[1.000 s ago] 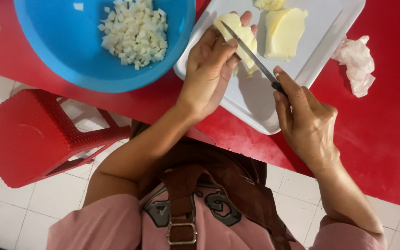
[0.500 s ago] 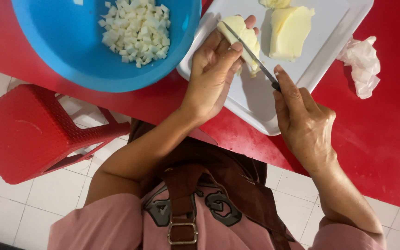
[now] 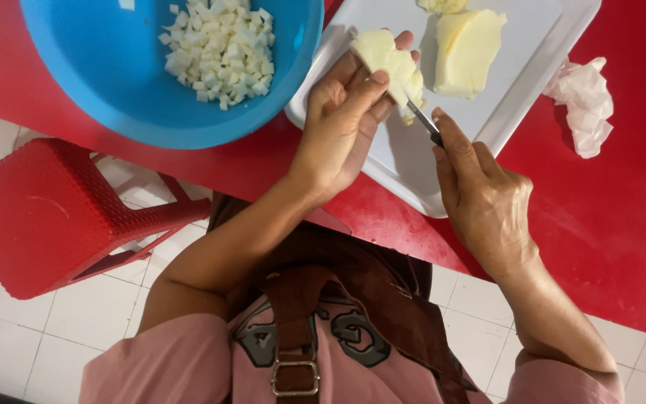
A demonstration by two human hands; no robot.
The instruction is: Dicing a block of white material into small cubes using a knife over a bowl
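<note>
In the head view, a pale yellow chunk (image 3: 386, 60) is being cupped in the curled left hand (image 3: 342, 123) above the white tray (image 3: 405, 161). A knife (image 3: 422, 118) is being gripped by the closed right hand (image 3: 480, 198), blade pressed against the chunk. A blue bowl (image 3: 114, 82) of white cubes (image 3: 222, 49) is sitting far left on the red table (image 3: 607, 224).

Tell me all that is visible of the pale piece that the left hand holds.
The pale piece is a creamy yellow-white chunk with a smooth, soft-looking surface and flat cut faces. The left hand grips it with thumb and fingers above the white tray. The knife, held by the right hand, has its blade tip against the chunk's lower edge.
</note>
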